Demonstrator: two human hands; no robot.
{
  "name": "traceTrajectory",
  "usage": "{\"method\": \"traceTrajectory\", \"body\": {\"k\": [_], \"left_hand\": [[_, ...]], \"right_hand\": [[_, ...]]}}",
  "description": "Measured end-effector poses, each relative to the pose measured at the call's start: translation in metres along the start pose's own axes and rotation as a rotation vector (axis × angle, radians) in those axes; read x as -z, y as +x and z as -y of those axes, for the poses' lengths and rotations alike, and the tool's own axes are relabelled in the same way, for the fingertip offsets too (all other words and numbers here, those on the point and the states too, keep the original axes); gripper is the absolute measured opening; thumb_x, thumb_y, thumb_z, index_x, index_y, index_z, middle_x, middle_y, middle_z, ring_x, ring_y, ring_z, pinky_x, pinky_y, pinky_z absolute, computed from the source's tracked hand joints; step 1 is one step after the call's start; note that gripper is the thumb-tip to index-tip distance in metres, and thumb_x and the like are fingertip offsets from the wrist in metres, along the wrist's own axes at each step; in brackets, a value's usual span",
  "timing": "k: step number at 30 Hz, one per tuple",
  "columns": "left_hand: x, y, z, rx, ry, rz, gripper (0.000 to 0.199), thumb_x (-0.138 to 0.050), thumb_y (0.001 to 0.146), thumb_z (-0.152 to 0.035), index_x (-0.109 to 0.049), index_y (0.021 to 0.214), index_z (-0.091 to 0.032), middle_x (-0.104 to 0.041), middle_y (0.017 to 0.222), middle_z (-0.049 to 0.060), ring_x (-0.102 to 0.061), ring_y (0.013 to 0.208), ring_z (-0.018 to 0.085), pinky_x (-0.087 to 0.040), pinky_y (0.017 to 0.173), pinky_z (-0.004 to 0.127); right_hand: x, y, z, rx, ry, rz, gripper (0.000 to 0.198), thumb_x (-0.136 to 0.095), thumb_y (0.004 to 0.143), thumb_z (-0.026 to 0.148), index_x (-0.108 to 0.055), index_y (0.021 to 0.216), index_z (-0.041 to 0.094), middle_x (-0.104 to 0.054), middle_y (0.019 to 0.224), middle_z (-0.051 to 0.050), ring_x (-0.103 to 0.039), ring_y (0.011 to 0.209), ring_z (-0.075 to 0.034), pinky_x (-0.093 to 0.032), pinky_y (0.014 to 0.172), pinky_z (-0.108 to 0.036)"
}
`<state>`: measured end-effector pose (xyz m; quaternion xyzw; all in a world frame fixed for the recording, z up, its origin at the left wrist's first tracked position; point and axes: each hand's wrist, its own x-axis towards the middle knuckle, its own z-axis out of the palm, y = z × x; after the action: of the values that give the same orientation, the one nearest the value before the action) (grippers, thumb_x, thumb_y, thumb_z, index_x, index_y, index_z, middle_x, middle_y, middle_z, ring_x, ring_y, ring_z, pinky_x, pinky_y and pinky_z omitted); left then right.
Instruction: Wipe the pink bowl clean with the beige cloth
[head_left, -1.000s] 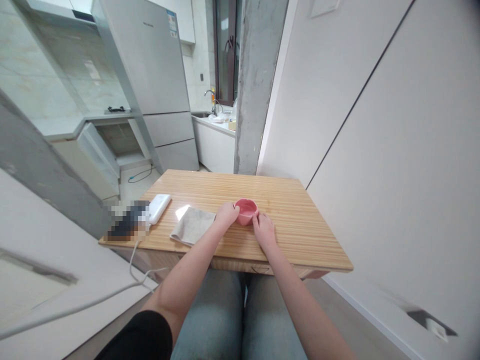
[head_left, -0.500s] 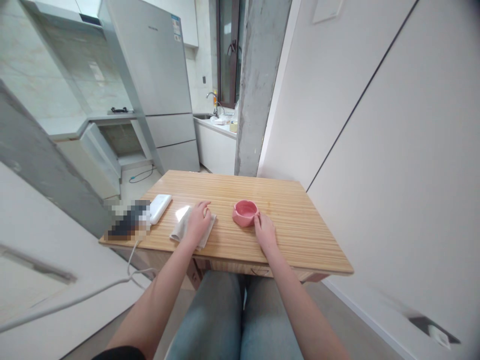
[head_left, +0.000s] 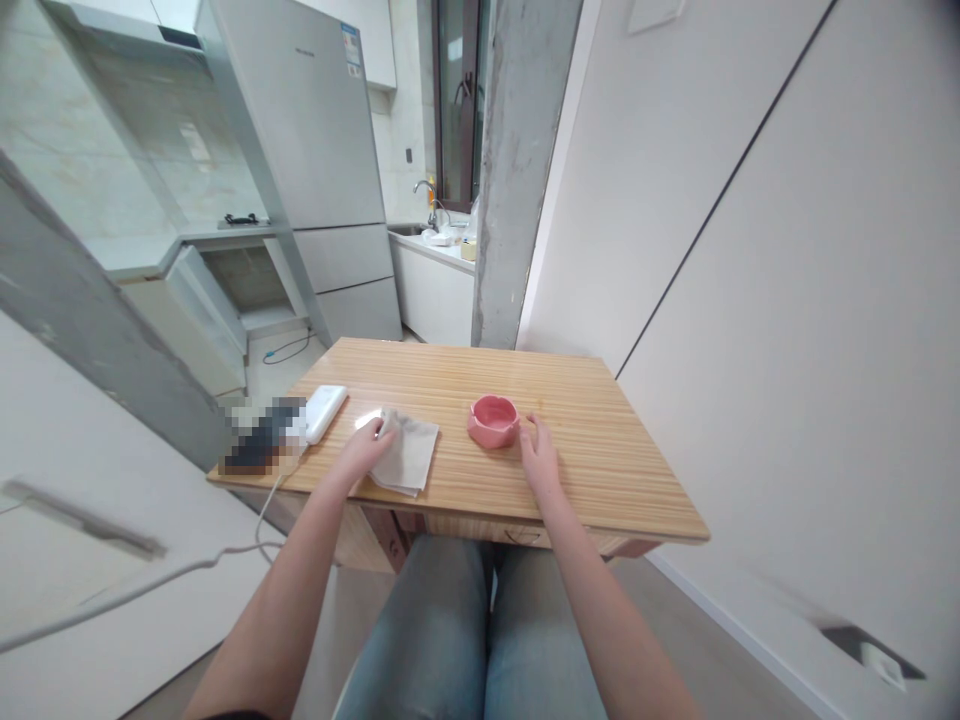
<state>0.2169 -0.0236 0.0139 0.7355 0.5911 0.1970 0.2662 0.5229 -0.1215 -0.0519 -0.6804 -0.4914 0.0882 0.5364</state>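
A light grey folded cloth (head_left: 409, 455) lies on the wooden table (head_left: 600, 460). My left hand (head_left: 365, 447) pinches the cloth at its upper left edge, where the fabric bunches up a little. The pink ashtray (head_left: 494, 424), round with a notched rim, stands upright on the table to the right of the cloth. Just right of the ashtray is my right hand (head_left: 539, 456), its fingers apart and nothing in them. Whether a fingertip still touches the ashtray's side I cannot tell.
A white power bank (head_left: 325, 413) with a cable (head_left: 262, 520) lies at the table's left, next to a blurred dark object (head_left: 262, 440). A white wall (head_left: 750, 400) runs along the right. Beyond the table stand a fridge (head_left: 330, 130) and a sink counter (head_left: 431, 285).
My left hand has slid left from the top of the cloth and now grips its left edge. My right hand has loosened from the ashtray and moved slightly right.
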Motion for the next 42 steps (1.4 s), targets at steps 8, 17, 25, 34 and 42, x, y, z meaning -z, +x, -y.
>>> {"method": "traceTrajectory", "body": {"k": [8,17,25,34,42], "left_hand": [[-0.032,-0.026,-0.083,-0.214,-0.876,0.341,0.050,-0.058,0.076,-0.050,-0.052,0.113,-0.017,-0.066,0.103,0.008,-0.063,0.090,0.021,-0.049,0.074,0.030],[-0.107,0.005,-0.086,-0.200,-0.750,0.054,0.026,-0.045,0.086,-0.037,-0.056,0.095,-0.015,-0.065,0.101,0.010,-0.061,0.096,0.019,-0.048,0.085,0.035],[-0.130,-0.002,-0.074,-0.344,-0.634,-0.062,0.034,-0.045,0.088,-0.032,-0.052,0.118,-0.016,-0.061,0.117,0.012,-0.060,0.103,0.019,-0.045,0.094,0.036],[-0.133,0.001,-0.071,-0.267,-0.665,-0.044,0.047,-0.050,0.086,-0.031,-0.046,0.129,-0.014,-0.059,0.124,0.014,-0.059,0.110,0.021,-0.043,0.099,0.038],[-0.131,0.004,-0.079,-0.151,-1.255,0.306,0.063,-0.044,0.084,-0.057,-0.038,0.137,-0.022,-0.052,0.135,0.010,-0.053,0.120,0.022,-0.043,0.100,0.039]], "right_hand": [[-0.001,-0.043,0.060,-0.275,0.765,0.201,0.055,-0.055,0.080,0.049,-0.047,0.126,0.020,-0.062,0.118,-0.011,-0.058,0.109,-0.022,-0.050,0.089,-0.039],[0.036,0.016,0.065,-0.324,0.379,-0.098,0.035,-0.047,0.081,0.027,-0.059,0.112,0.013,-0.064,0.112,-0.013,-0.059,0.108,-0.027,-0.048,0.092,-0.040],[0.008,0.033,0.066,0.374,-0.517,0.494,0.047,-0.056,0.070,0.010,-0.058,0.116,0.013,-0.064,0.111,-0.015,-0.053,0.109,-0.027,-0.028,0.103,-0.042],[-0.008,0.044,0.060,0.445,-0.601,0.606,0.014,-0.057,0.079,0.027,-0.068,0.073,0.019,-0.069,0.075,-0.007,-0.057,0.074,-0.020,-0.033,0.080,-0.032],[-0.036,-0.005,0.095,0.174,-0.395,0.148,0.015,-0.048,0.082,0.023,-0.061,0.081,0.018,-0.064,0.076,-0.008,-0.052,0.075,-0.021,-0.032,0.072,-0.032]]}}
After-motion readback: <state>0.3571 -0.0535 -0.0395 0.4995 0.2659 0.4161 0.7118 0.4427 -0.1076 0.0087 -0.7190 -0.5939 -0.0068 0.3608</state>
